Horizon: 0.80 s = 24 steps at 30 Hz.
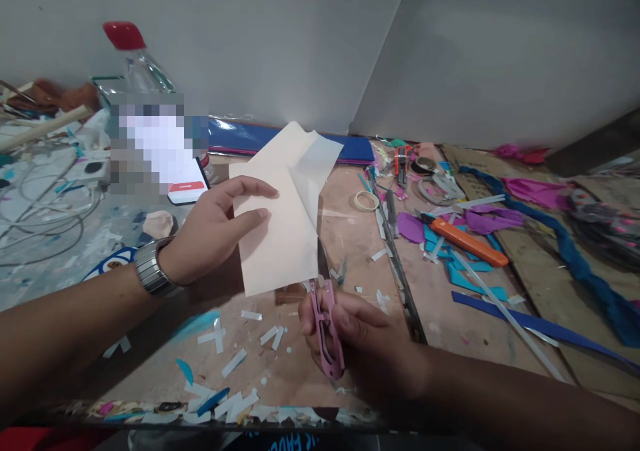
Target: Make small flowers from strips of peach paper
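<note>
A cream sheet of paper (pixel 277 238), folded or cut so that a flap (pixel 320 164) stands out at its upper right, is held above the table. My left hand (pixel 220 221) grips it from the left, thumb and forefinger lying on its face; the other fingers are partly hidden. Below the sheet's lower right corner, my right hand (pixel 350 331) is closed around pink thread snips (pixel 327 331). Their blades point up along the paper's right edge, close against it. Whether they are cutting into it I cannot tell.
A phone (pixel 187 188) leans at the left near a red-capped bottle (pixel 145 68). Paper scraps (pixel 235 362) litter the tabletop. On the right lie an orange cutter knife (pixel 467 240), a tape roll (pixel 367 201) and blue strips (pixel 540 328). Cables (pixel 55 204) tangle at far left.
</note>
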Motion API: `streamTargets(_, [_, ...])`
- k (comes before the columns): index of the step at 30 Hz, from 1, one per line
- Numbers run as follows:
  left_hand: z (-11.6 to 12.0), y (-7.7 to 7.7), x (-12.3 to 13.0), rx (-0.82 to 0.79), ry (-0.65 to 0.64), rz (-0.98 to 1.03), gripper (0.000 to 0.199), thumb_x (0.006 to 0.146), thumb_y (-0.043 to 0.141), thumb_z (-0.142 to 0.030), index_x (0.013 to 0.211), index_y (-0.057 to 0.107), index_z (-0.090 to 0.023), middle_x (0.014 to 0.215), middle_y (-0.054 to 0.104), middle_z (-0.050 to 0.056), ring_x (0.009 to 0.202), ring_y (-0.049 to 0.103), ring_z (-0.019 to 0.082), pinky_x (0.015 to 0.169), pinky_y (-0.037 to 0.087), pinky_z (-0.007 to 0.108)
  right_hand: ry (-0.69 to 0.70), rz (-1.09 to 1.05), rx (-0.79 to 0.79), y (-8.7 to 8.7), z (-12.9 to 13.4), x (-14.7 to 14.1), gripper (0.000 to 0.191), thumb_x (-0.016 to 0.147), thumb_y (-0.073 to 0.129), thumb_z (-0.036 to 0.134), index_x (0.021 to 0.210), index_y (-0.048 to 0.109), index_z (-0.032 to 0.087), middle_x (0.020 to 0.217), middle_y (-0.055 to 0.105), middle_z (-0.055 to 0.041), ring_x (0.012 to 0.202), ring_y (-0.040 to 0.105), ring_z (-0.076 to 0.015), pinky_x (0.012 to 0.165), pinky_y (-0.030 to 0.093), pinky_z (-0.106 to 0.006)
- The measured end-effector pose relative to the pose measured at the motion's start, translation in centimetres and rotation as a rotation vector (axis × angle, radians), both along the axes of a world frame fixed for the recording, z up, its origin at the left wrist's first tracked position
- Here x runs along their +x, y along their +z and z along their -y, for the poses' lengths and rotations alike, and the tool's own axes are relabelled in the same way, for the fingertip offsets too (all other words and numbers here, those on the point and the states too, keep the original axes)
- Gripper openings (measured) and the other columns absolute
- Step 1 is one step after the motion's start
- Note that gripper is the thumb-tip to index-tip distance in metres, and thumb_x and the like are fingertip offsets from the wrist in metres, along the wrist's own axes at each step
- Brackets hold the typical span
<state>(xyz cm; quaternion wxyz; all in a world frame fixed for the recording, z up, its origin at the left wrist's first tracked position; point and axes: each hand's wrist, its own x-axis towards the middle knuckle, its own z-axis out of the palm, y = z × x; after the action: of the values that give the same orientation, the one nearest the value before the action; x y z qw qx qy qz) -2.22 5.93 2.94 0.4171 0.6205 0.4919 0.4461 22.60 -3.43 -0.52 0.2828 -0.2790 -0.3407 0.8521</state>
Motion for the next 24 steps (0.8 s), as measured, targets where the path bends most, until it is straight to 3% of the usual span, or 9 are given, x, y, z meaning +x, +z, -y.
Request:
streamTargets(8, [0.08, 0.03, 0.04, 0.014, -0.002, -0.001, 0.027, 0.086, 0.071, -0.025, 0.113, 0.072, -0.023, 0.122, 0.070, 0.005, 0.105, 0.066, 0.027, 0.087, 0.055, 0.040, 0.004, 0.009, 0.007, -0.19, 0.20, 0.08, 0.049, 0.094, 0.072, 0.062, 0.096, 0.064, 0.014, 0.073, 0.056, 0.0008, 0.056, 0.051, -0.0081, 0.054, 0.037, -0.020])
streamTargets(14, [0.00, -0.14, -0.02, 0.042, 0.050, -0.009, 0.035, 0.085, 0.071, -0.021, 0.119, 0.068, -0.023, 0.133, 0.066, 0.005, 0.119, 0.062, 0.030, 0.096, 0.054, 0.044, -0.022, -0.027, 0.010, -0.22, 0.27, 0.21, 0.048, 0.092, 0.075, 0.060, 0.094, 0.065, 0.013, 0.070, 0.057, 0.0007, 0.053, 0.051, -0.0075, 0.052, 0.036, -0.020])
streamTargets(24, [0.08, 0.11, 0.25, 0.004, 0.065, 0.024, 0.035, 0.083, 0.073, -0.023, 0.117, 0.068, -0.024, 0.125, 0.068, 0.006, 0.113, 0.064, 0.030, 0.092, 0.056, 0.045, 0.041, -0.045, 0.081, 0.61, 0.00, -0.25, 0.045, 0.091, 0.078, 0.058, 0.087, 0.066, 0.014, 0.054, 0.051, 0.0067, 0.042, 0.044, -0.0063, 0.043, 0.026, -0.019])
